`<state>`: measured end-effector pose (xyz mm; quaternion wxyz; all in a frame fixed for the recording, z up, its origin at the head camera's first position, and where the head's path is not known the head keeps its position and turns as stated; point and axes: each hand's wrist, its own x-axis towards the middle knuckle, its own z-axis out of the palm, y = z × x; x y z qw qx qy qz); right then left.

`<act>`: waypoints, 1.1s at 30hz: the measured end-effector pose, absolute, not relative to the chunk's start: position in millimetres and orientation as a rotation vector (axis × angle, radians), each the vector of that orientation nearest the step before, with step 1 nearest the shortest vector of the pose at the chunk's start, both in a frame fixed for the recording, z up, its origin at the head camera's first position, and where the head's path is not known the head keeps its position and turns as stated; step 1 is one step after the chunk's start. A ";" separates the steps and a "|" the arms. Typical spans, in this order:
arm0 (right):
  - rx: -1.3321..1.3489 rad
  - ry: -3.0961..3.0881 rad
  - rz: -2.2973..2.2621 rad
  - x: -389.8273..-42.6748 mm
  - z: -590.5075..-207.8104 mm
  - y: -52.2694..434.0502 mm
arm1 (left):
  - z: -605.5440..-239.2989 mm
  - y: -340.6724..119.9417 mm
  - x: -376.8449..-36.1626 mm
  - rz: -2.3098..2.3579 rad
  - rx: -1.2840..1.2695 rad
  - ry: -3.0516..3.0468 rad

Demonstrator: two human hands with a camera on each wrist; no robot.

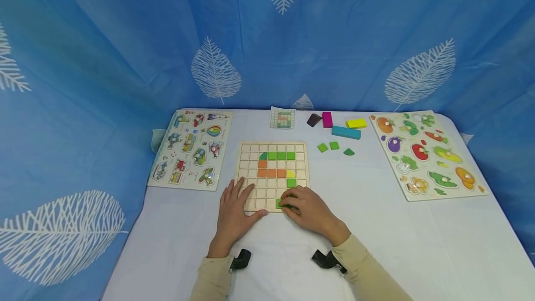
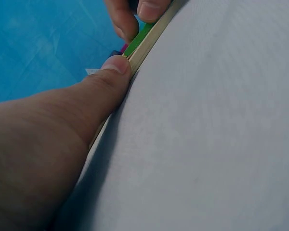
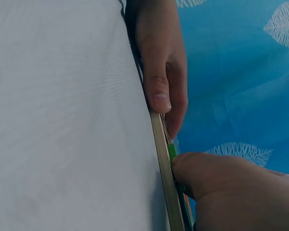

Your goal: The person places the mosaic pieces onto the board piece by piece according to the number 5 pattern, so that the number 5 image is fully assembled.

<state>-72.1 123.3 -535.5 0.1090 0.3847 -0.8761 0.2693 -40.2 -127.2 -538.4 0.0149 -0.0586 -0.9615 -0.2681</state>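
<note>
Here the wooden grid board (image 1: 272, 175) lies flat near the middle of the desk (image 1: 418, 240), its near edge well back from the desk's near edge, with bare cloth open between. The left hand (image 1: 235, 212) rests flat on the board's near left corner, fingers straight and spread, the thumb (image 2: 116, 65) pressed along the near rim. The right hand (image 1: 307, 208) sits at the near right part of the board, its fingertips curled onto a green tile (image 1: 279, 204) in the bottom row; the wrist views show that tile (image 2: 139, 38) pinched right at the board's edge.

On the board a row of four green pieces (image 1: 277, 155) runs along the top, one of them rounded, with four orange squares (image 1: 271, 173) below, one yellow piece (image 1: 291, 173) and one more green square (image 1: 291, 182).

Loose beyond the board's far right corner are three small green tiles (image 1: 334, 146), and farther back four blocks: one dark purple (image 1: 314, 120), one magenta (image 1: 327, 119), one teal (image 1: 346, 132), one yellow (image 1: 356, 123). One pattern card (image 1: 283, 118) lies behind the board.

Two peg puzzles flank it, each well apart from the board: a vehicle puzzle (image 1: 191, 148) at the left edge and a vegetable puzzle (image 1: 426, 153) toward the right edge.
</note>
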 end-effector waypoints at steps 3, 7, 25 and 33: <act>1.125 -2.577 0.778 -71.8 -536.0 123.3 | -538.3 -126.8 -40.0 -0.837 -0.180 -2.992; 1.122 -2.574 0.759 -72.1 -537.2 122.9 | -538.7 -127.0 -40.0 -0.829 -0.177 -2.990; 0.924 -2.645 0.887 -81.6 -528.0 153.5 | -539.2 -125.8 -40.3 -0.832 -0.170 -2.990; 0.410 -2.917 0.804 -136.1 -522.8 204.5 | -540.0 -125.3 -40.7 -0.852 -0.169 -2.988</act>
